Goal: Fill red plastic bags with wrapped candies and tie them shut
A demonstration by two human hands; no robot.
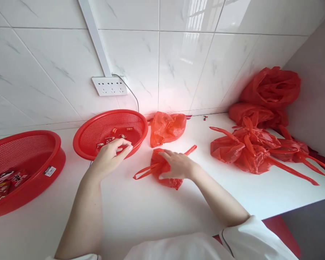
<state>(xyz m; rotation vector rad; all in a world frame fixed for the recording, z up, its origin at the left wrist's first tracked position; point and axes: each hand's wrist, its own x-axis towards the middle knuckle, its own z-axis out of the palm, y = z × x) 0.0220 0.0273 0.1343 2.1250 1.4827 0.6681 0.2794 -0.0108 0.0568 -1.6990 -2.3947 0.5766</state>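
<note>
A small red plastic bag point(169, 183), tied with two handle loops sticking out, sits on the white counter point(141, 220) before me. My right hand point(178, 164) is over its top and right side, thumb and fingers spread apart. Whether the fingertips press on the bag is hard to see. My left hand point(111, 155) hovers at the front rim of a round red mesh basket point(89, 126), fingers curved and thumb apart, with nothing visible between them. Several small wrapped packets point(109, 139) lie in that basket, partly hidden by this hand. Behind the tied bag rests a loose, untied red bag point(168, 128).
Another red basket point(50, 159) with wrapped packets stands at the left. On the right are several tied red bags point(254, 151), with bundles of red bags point(272, 88) stacked behind. A socket panel point(110, 86) with a grey cable is on the tiled wall.
</note>
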